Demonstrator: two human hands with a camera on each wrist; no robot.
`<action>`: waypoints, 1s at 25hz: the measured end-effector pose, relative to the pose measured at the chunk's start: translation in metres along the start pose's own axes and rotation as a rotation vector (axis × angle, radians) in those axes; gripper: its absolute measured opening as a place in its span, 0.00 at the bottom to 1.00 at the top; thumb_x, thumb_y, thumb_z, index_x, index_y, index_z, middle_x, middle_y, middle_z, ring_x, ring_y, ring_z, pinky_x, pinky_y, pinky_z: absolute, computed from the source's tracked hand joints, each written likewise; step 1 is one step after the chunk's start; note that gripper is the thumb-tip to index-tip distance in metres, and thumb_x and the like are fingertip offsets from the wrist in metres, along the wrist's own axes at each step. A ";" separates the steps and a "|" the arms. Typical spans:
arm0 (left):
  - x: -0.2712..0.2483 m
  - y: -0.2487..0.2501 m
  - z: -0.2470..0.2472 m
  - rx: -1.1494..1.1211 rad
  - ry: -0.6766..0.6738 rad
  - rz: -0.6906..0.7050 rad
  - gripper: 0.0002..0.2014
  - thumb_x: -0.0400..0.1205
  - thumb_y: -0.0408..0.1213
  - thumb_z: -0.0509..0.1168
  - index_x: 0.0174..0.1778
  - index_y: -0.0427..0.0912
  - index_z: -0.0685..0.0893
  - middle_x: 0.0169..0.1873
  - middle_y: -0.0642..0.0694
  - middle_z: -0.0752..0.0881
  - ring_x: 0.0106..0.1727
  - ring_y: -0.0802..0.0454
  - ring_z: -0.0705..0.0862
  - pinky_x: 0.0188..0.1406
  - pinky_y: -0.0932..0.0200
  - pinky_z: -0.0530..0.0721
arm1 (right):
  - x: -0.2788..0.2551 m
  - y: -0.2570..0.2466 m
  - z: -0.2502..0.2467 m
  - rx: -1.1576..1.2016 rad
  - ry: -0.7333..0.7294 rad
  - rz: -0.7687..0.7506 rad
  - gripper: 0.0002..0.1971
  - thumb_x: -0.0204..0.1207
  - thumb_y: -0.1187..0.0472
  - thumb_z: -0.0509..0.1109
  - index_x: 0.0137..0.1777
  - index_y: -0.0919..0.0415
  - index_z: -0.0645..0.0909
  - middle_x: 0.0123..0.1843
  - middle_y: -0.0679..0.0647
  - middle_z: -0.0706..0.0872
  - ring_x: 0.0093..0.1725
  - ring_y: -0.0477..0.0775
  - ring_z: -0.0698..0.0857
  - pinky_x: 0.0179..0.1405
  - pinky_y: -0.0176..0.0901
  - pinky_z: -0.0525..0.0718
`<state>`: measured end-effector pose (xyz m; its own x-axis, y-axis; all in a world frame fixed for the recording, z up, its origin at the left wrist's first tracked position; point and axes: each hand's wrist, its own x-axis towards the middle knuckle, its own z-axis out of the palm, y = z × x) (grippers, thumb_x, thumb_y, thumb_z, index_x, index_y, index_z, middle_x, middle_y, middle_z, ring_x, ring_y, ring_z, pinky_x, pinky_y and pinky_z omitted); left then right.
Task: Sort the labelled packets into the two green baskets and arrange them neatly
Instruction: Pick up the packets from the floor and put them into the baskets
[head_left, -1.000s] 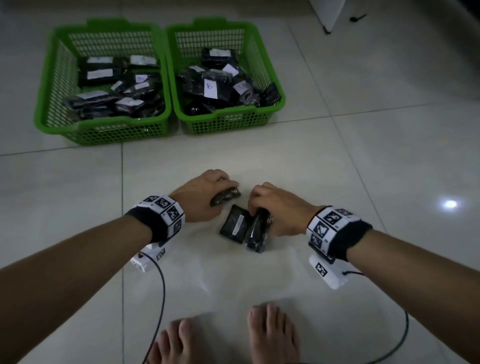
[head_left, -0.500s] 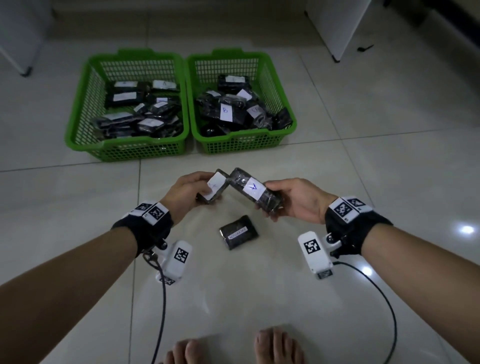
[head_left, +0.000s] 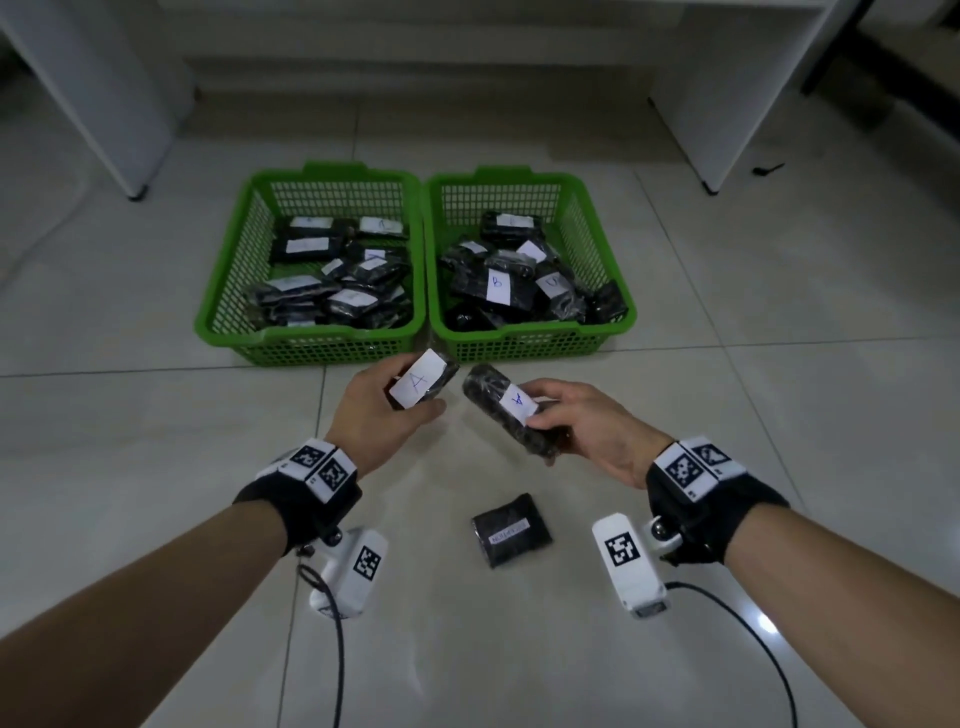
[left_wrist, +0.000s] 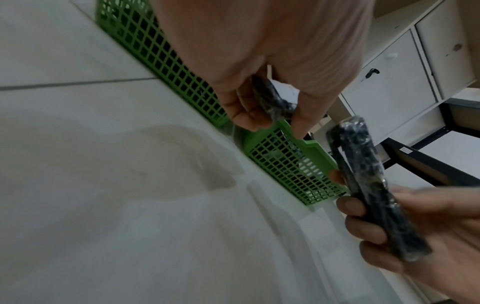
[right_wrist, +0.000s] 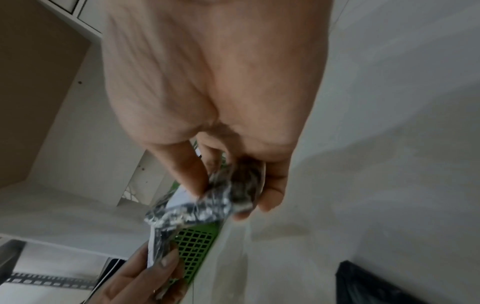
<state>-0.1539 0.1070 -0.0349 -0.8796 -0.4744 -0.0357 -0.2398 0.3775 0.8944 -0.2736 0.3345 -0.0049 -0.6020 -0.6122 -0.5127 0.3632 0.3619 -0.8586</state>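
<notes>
At the centre of the head view, two black labelled packets are held up with their white labels turned to the camera, presumably so that the letters can be read before sorting. The left packet (head_left: 422, 383) is pinched between thumb and fingers of the left hand (head_left: 375, 415), and an "A" is shown on its label. The right packet (head_left: 506, 410) is gripped by the curled fingers of the right hand (head_left: 587, 434); its mark also looks like an "A", seen rotated. Both are held just in front of the two green baskets, which are set side by side in the upper middle of the frame: the left basket (head_left: 306, 344) is filled with fairly flat-lying packets, the right basket (head_left: 524, 347) with a looser heap where a "B" label is seen. A third packet (head_left: 511, 530) is left on the floor (head_left: 156, 441) in the lower middle, label side apparently down, likely to be sorted next.
</notes>
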 end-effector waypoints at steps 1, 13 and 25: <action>0.002 0.000 -0.006 0.015 0.028 0.006 0.24 0.74 0.40 0.80 0.67 0.51 0.85 0.54 0.56 0.89 0.51 0.66 0.85 0.47 0.73 0.80 | 0.005 -0.005 0.005 0.004 0.032 -0.021 0.14 0.79 0.72 0.65 0.57 0.59 0.88 0.44 0.62 0.87 0.36 0.55 0.82 0.28 0.45 0.76; 0.104 -0.004 -0.116 0.586 0.298 0.114 0.24 0.76 0.46 0.76 0.67 0.42 0.83 0.60 0.39 0.87 0.62 0.37 0.82 0.61 0.47 0.79 | 0.078 -0.083 0.087 -0.781 0.218 -0.654 0.14 0.80 0.54 0.71 0.61 0.54 0.74 0.57 0.50 0.75 0.45 0.47 0.80 0.41 0.41 0.75; 0.105 -0.058 -0.116 0.571 0.386 0.037 0.26 0.81 0.52 0.70 0.72 0.43 0.84 0.66 0.40 0.85 0.67 0.38 0.79 0.68 0.45 0.79 | 0.169 -0.077 0.146 -1.275 0.283 -0.656 0.20 0.87 0.46 0.61 0.63 0.61 0.83 0.61 0.56 0.82 0.60 0.59 0.78 0.60 0.52 0.79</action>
<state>-0.1843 -0.0571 -0.0389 -0.7078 -0.6620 0.2463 -0.4839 0.7085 0.5136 -0.2993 0.1011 -0.0248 -0.5796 -0.8075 0.1097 -0.7978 0.5348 -0.2784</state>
